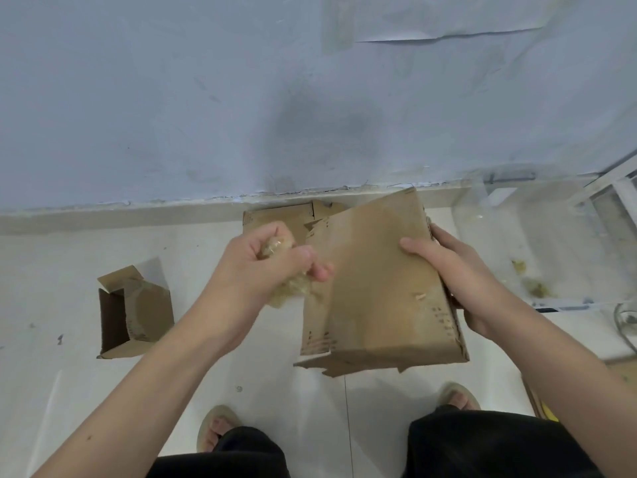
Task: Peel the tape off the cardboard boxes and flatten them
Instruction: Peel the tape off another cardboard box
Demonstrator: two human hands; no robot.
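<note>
Stripping looks nearly done on the collapsed cardboard box (pixel 382 284), gripped at its far edge by the right hand (pixel 458 281); the left hand (pixel 265 267) clutches wadded tape (pixel 293 288); flattened cardboard (pixel 275 219) lies behind, an open small box (pixel 134 312) waits on the floor.

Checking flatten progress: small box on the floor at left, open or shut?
Open. The small cardboard box lies tipped on the floor, flaps splayed, dark interior visible.
</note>
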